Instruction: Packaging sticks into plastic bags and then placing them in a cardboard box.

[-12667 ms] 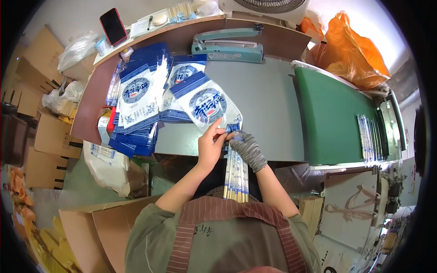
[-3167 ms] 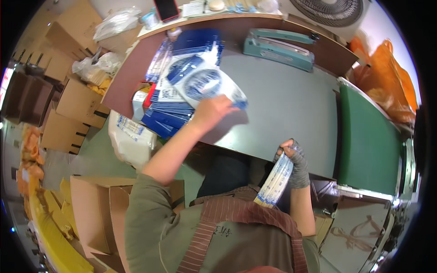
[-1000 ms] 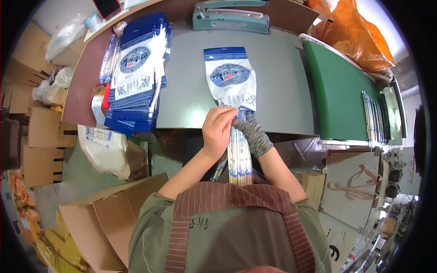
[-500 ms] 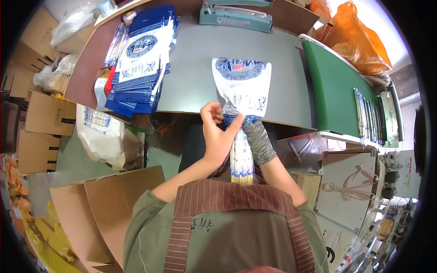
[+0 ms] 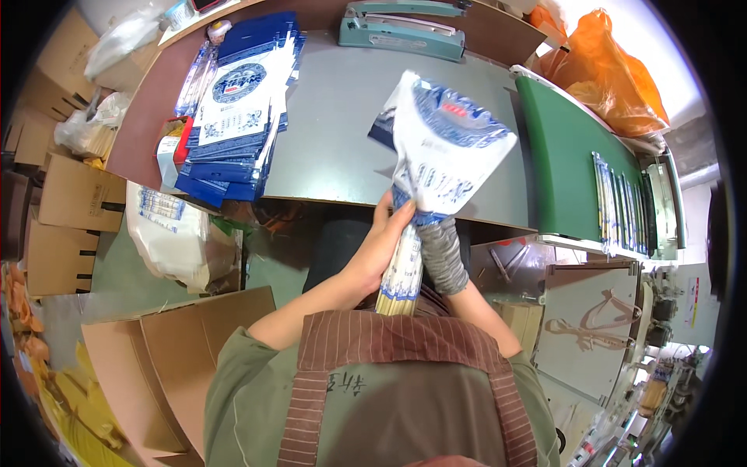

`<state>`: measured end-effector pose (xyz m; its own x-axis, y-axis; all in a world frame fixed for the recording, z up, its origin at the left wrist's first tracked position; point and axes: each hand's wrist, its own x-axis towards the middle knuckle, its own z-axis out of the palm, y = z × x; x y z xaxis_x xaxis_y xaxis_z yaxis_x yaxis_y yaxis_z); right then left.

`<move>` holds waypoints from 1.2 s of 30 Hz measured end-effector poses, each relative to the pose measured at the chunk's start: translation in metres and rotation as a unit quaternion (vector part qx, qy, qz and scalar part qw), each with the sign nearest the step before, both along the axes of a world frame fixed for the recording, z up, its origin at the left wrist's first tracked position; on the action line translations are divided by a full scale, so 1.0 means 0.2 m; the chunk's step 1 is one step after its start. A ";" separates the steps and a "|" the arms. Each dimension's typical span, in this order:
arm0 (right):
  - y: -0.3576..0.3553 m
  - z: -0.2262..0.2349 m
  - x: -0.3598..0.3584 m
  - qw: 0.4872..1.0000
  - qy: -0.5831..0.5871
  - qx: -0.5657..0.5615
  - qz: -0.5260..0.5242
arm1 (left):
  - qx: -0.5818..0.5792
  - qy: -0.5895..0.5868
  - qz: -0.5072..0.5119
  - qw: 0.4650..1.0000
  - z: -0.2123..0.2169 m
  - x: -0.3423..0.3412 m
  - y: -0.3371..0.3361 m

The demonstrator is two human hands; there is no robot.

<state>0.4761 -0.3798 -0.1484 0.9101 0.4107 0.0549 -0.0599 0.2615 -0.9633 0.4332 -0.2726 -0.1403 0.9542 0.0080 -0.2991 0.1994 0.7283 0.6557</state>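
Observation:
A bundle of chopsticks [image 5: 403, 272] in white-and-blue wrappers stands at my apron, pale wooden ends toward me. Its far end runs into the mouth of a white-and-blue plastic bag [image 5: 451, 144], which flares out above the table edge and leans right. My left hand [image 5: 380, 245] is closed round the gathered bag mouth and the bundle, thumb on top. A grey knitted sleeve covers my right wrist, and my right hand [image 5: 433, 221] lies against the other side of the bag mouth. The bag and bundle hide its fingers.
On the grey table [image 5: 334, 117], a pile of flat blue-and-white bags [image 5: 233, 117] lies left. A teal heat sealer [image 5: 401, 33] stands at the back. Wrapped chopsticks [image 5: 615, 202] lie on a green board [image 5: 556, 156] at right. An open cardboard box [image 5: 206, 342] stands low left.
The bag has tilted to the right and its far end has lifted off the table. My left hand has shifted lower and closed round the bag mouth; the chopstick bundle now slants.

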 end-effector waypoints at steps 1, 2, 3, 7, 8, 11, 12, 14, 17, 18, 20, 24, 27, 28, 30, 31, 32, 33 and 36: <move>-0.01 -0.05 -0.02 0.998 0.056 -0.014 0.004 | 0.019 0.027 0.006 0.999 -0.03 -0.04 0.02; -0.02 -0.07 -0.05 0.996 0.083 -0.034 0.007 | 0.017 0.030 0.006 0.999 -0.05 -0.06 0.04; -0.03 -0.07 -0.09 0.994 0.097 -0.055 0.015 | 0.024 0.050 -0.010 0.998 -0.05 -0.10 0.06; -0.18 -0.22 -0.16 0.969 0.001 -0.181 0.169 | 0.180 0.027 -0.052 0.982 -0.17 -0.28 0.09; -0.24 -0.41 -0.17 0.971 -0.008 -0.146 0.191 | 0.267 -0.010 -0.075 0.961 -0.22 -0.31 0.09; -0.20 -0.41 -0.23 0.910 0.310 0.112 0.250 | 0.206 -0.018 -0.094 0.974 -0.16 -0.39 0.17; -0.21 -0.07 -0.26 0.896 0.360 0.068 0.253 | 0.186 -0.029 -0.078 0.979 -0.15 -0.42 0.19; -0.27 -0.14 -0.21 0.942 0.263 -0.085 0.189 | 0.175 -0.045 -0.056 0.982 -0.14 -0.35 0.18; -0.04 0.09 0.10 0.815 -0.130 -0.553 0.112 | 0.536 -0.124 0.038 0.834 -0.11 -0.08 0.24; 0.08 0.13 0.22 0.758 -0.175 -0.625 0.064 | 0.505 -0.049 0.049 0.861 -0.14 0.05 0.29; 0.20 0.12 0.48 0.738 -0.234 -0.628 -0.071 | 0.720 -0.078 0.082 0.684 -0.10 0.35 0.37; 0.42 -0.01 0.70 0.759 -0.325 -0.544 -0.149 | 0.839 -0.067 0.153 0.517 -0.11 0.55 0.43; 0.43 -0.04 0.81 0.767 -0.360 -0.505 -0.165 | 0.850 -0.108 0.193 0.478 -0.16 0.55 0.47; 0.41 -0.01 0.84 0.791 -0.325 -0.499 -0.140 | 0.844 -0.118 0.201 0.484 -0.16 0.55 0.49; 0.28 -0.03 0.75 0.787 -0.311 -0.522 -0.108 | 0.838 -0.129 0.200 0.491 -0.19 0.45 0.51; 0.22 -0.08 0.67 0.773 -0.312 -0.546 -0.085 | 0.833 -0.140 0.202 0.495 -0.20 0.39 0.50; 0.14 -0.18 0.60 0.756 -0.358 -0.542 -0.083 | 0.829 -0.165 0.213 0.490 -0.20 0.36 0.46; 0.09 -0.19 0.51 0.759 -0.397 -0.509 -0.091 | 0.831 -0.164 0.194 0.494 -0.20 0.31 0.45; 0.08 -0.05 0.50 0.809 -0.413 -0.397 -0.132 | 0.789 -0.187 0.202 0.549 -0.17 0.33 0.46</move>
<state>0.5761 -0.3630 -0.1580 0.7595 0.4131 0.5025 0.6469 -0.5609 -0.5167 0.4997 -0.1810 -0.1750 0.7715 0.2090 0.6009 -0.1330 -0.8707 0.4735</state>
